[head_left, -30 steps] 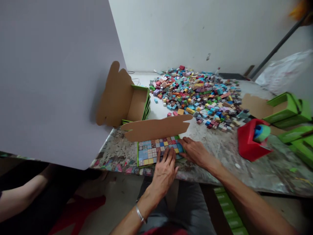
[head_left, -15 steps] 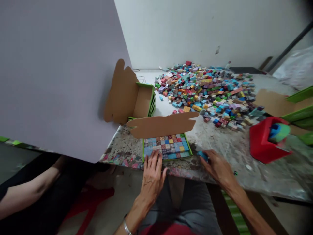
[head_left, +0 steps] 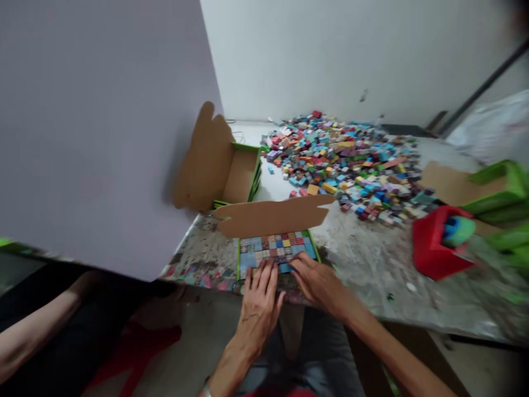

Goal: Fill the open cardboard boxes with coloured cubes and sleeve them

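A shallow green-edged box [head_left: 238, 259] lies at the table's front edge, its brown cardboard lid [head_left: 275, 218] raised at the back. Small patterned blocks [head_left: 285, 242] in many colours fill most of it in rows. My left hand [head_left: 260, 300] rests over the box's front side, fingers stretched out and touching the front blocks. Over the front right part of the box is my right hand [head_left: 322, 284], fingers bent together with their tips down at the blocks. What those fingertips hold, if anything, is hidden.
A large heap of loose blocks [head_left: 339, 160] covers the back of the table. Open green boxes [head_left: 243, 171] are stacked at left, more green boxes [head_left: 491, 187] at right. A red container [head_left: 430, 242] stands nearby. Another person's arm [head_left: 45, 325] is at far left, below a grey panel [head_left: 103, 138].
My right hand has moved left from the bare table beside the box onto the box's front. The blue block that was in its fingers no longer shows there. My left hand stays nearly in place.
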A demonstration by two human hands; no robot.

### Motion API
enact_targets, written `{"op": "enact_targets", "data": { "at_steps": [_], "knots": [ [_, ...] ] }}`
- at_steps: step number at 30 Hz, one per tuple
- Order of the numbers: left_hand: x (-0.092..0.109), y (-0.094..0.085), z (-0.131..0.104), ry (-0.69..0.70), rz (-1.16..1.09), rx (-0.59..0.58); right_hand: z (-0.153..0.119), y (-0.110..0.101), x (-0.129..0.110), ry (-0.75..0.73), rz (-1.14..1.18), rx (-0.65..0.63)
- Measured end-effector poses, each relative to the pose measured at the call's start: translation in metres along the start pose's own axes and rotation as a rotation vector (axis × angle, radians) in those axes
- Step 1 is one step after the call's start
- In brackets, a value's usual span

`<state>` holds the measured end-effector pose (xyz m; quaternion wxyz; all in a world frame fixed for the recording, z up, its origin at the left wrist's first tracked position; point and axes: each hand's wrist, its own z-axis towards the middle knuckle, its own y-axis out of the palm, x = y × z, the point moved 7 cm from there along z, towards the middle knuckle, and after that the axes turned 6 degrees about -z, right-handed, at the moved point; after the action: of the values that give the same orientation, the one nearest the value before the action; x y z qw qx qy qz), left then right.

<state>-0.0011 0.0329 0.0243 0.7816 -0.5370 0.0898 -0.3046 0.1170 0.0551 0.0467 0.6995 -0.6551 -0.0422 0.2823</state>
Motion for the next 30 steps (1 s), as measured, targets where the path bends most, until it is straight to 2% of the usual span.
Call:
{"op": "enact_targets", "data": {
  "at_steps": [2, 3, 4, 6, 7, 8, 10, 12, 13, 15, 18, 20, 22, 25, 30],
  "knots": [
    [0.008, 0.005, 0.006, 0.073, -0.004, 0.002, 0.0, -0.011, 0.019, 0.017, 0.03, 0.041],
    [0.01, 0.008, 0.009, 0.113, -0.003, 0.008, 0.001, -0.021, 0.04, 0.058, 0.036, 0.105],
    [0.012, 0.012, 0.011, 0.154, 0.005, 0.014, 0.001, -0.034, 0.067, 0.123, 0.022, 0.195],
    [0.013, 0.02, 0.014, 0.224, 0.031, 0.034, -0.004, -0.064, 0.138, 0.333, -0.097, 0.42],
    [0.013, 0.023, 0.014, 0.252, 0.049, 0.044, -0.008, -0.076, 0.174, 0.458, -0.211, 0.493],
    [0.012, 0.025, 0.014, 0.271, 0.066, 0.052, -0.012, -0.082, 0.208, 0.588, -0.32, 0.508],
    [0.01, 0.027, 0.013, 0.274, 0.092, 0.059, -0.014, -0.083, 0.256, 0.69, -0.372, 0.525],
    [0.01, 0.027, 0.013, 0.256, 0.095, 0.058, -0.013, -0.069, 0.274, 0.713, -0.373, 0.511],
    [0.011, 0.026, 0.013, 0.24, 0.087, 0.053, -0.013, -0.057, 0.273, 0.703, -0.365, 0.496],
    [0.012, 0.025, 0.013, 0.209, 0.067, 0.028, -0.012, -0.031, 0.251, 0.628, -0.34, 0.44],
    [0.014, 0.025, 0.014, 0.179, 0.043, -0.029, -0.02, 0.004, 0.193, 0.402, -0.291, 0.324],
    [0.014, 0.025, 0.014, 0.175, 0.033, -0.063, -0.033, 0.016, 0.156, 0.277, -0.251, 0.261],
    [0.013, 0.025, 0.013, 0.168, 0.023, -0.073, -0.05, 0.02, 0.132, 0.222, -0.203, 0.219],
    [0.013, 0.025, 0.012, 0.161, 0.006, -0.064, -0.073, 0.017, 0.121, 0.217, -0.127, 0.226],
    [0.014, 0.025, 0.012, 0.165, -0.014, -0.042, -0.103, 0.007, 0.139, 0.355, -0.084, 0.366]
  ]
}}
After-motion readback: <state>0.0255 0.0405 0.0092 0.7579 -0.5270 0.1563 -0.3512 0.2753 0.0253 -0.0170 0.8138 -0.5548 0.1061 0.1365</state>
